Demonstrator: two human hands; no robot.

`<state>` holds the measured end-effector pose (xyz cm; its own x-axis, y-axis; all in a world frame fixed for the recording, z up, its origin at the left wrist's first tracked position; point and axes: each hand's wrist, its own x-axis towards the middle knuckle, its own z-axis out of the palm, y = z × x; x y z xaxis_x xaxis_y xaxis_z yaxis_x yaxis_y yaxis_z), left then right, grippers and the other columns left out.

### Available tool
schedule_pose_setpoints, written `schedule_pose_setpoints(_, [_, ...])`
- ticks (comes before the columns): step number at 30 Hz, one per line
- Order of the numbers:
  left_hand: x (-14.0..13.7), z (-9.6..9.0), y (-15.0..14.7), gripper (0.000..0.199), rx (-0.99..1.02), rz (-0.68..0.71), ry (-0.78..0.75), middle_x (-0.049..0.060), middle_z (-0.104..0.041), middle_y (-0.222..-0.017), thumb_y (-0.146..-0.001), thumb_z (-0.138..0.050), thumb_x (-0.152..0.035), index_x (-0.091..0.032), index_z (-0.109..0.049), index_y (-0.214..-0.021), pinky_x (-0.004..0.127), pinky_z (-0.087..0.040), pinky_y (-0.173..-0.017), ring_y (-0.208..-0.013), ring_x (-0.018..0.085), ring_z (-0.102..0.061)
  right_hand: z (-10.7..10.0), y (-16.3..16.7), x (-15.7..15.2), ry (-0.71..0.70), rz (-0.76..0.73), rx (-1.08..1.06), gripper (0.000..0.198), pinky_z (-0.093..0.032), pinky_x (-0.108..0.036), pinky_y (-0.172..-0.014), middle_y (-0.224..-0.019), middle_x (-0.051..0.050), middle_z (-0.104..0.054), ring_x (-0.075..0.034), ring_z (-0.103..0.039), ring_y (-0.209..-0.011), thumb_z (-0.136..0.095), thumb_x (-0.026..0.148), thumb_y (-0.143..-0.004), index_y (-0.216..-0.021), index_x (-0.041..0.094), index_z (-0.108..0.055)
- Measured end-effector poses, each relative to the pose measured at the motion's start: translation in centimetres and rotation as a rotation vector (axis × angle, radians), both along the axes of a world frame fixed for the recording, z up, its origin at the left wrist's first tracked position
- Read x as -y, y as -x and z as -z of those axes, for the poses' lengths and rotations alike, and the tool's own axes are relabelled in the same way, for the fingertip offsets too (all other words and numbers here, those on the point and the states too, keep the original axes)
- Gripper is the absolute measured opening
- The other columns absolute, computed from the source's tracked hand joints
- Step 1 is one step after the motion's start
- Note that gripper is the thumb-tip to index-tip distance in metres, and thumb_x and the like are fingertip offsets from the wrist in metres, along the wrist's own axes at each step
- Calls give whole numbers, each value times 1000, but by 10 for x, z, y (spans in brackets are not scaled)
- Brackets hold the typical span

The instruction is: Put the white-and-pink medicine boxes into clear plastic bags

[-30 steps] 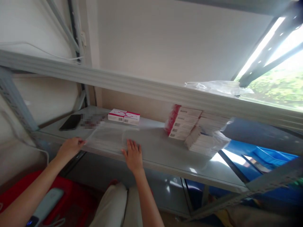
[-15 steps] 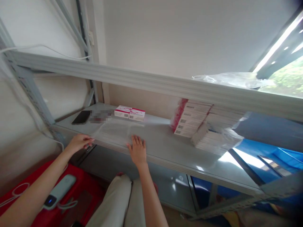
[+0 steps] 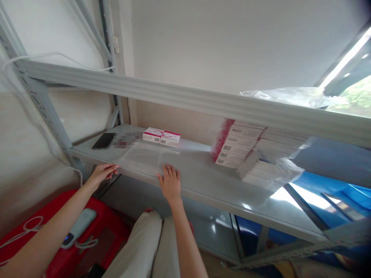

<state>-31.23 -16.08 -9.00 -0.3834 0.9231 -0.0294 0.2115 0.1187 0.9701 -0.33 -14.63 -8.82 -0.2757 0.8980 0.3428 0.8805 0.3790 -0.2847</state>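
Observation:
A clear, flat plastic bag (image 3: pixel 142 157) lies on the grey metal shelf (image 3: pixel 199 181), close to its front edge. At the bag's left front corner, my left hand (image 3: pixel 103 173) has its fingers pinched together on the plastic. My right hand (image 3: pixel 171 184) rests palm down by the bag's right end, fingers spread over the shelf edge. Behind the bag, two small white and pink boxes (image 3: pixel 161 137) sit side by side. Left of them are a blurred-out patch and a dark phone (image 3: pixel 103 141).
A plastic-wrapped stack of similar boxes (image 3: pixel 232 148) stands on the right of the shelf. An upper crossbeam (image 3: pixel 174 88) spans above my hands. Below left, a pale power bank (image 3: pixel 79 227) with a cord lies on a red surface (image 3: pixel 107 220). Blue bins (image 3: pixel 333 189) are at right.
The whole view has shifted slightly as the head moved. Both hands keep nearly the same places at the bag, and the boxes and phone have not moved.

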Motion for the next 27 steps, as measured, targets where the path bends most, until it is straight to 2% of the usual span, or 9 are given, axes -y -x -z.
schedule_pose_setpoints(3, [1, 1, -3, 58, 107, -35, -6, 2, -63, -59, -45, -80, -54, -11, -69, -82, 18, -31, -41, -42, 6, -43, 2, 0, -1, -10, -3, 4, 48, -24, -51, -113, -147, -13, -42, -27, -35, -137, -36, 42, -99, -138, 16, -47])
schedule_pose_setpoints(7, [1, 6, 0, 60, 155, -59, -36, 4, -67, -66, -47, -81, -52, -11, -69, -89, 19, -33, -44, -44, 6, -42, 3, 0, -1, -15, 3, 12, 48, -24, -51, -112, -147, -13, -42, -27, -35, -137, -37, 42, -99, -138, 16, -48])
schedule_pose_setpoints(16, [-9, 11, 7, 53, 89, -60, -49, 8, -70, -71, -50, -77, -53, -12, -71, -84, 21, -27, -40, -42, 7, -39, 3, 0, 1, -24, 5, 7, 47, -26, -51, -112, -146, -12, -43, -27, -36, -136, -37, 41, -99, -138, 17, -48])
schedule_pose_setpoints(24, [-13, 10, 4, 48, 121, -85, -43, 7, -69, -66, -47, -80, -46, -11, -70, -78, 18, -29, -39, -41, 6, -41, 5, 0, 0, -26, 5, 23, 47, -24, -51, -113, -147, -12, -42, -26, -35, -137, -36, 42, -99, -139, 18, -47])
schedule_pose_setpoints(27, [-12, 6, 2, 46, 136, -80, -5, 7, -70, -67, -47, -82, -44, -11, -70, -77, 18, -34, -40, -42, 7, -45, 6, 0, -1, -21, 1, 12, 47, -24, -51, -113, -147, -11, -42, -27, -35, -137, -37, 41, -99, -138, 18, -48])
